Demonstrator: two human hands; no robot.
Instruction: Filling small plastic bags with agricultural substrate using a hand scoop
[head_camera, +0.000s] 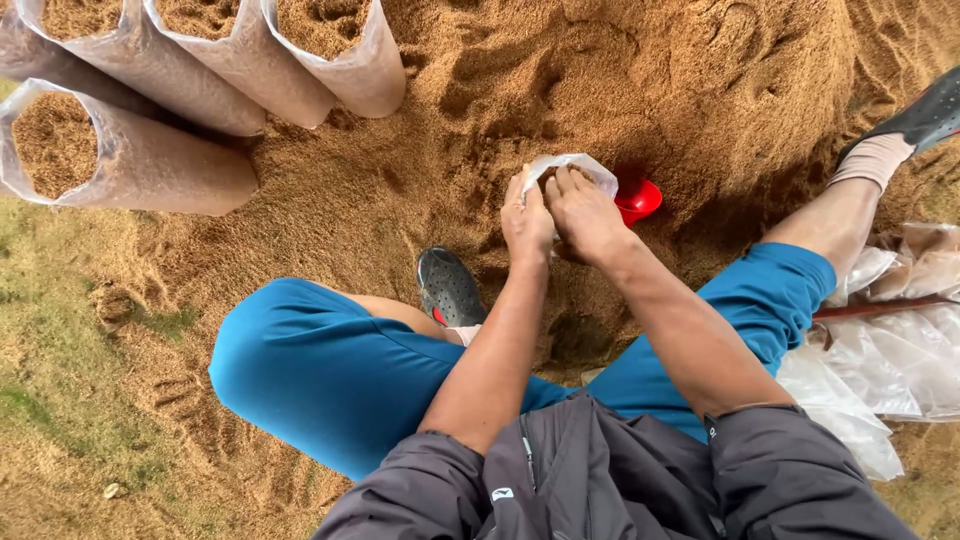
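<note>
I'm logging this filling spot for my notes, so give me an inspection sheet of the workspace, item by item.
Surface: loose brown sawdust heap on grassy ground.
Job's things: small clear bag of sawdust, held at its mouth; red scoop beside it.
Clutter: filled bags lying upper left; empty plastic bags at right.
Grippers: left hand and right hand both grip the bag's rim.
Cables: nothing seen.
Surroundings: person's blue-trousered legs, dark shoes.
</note>
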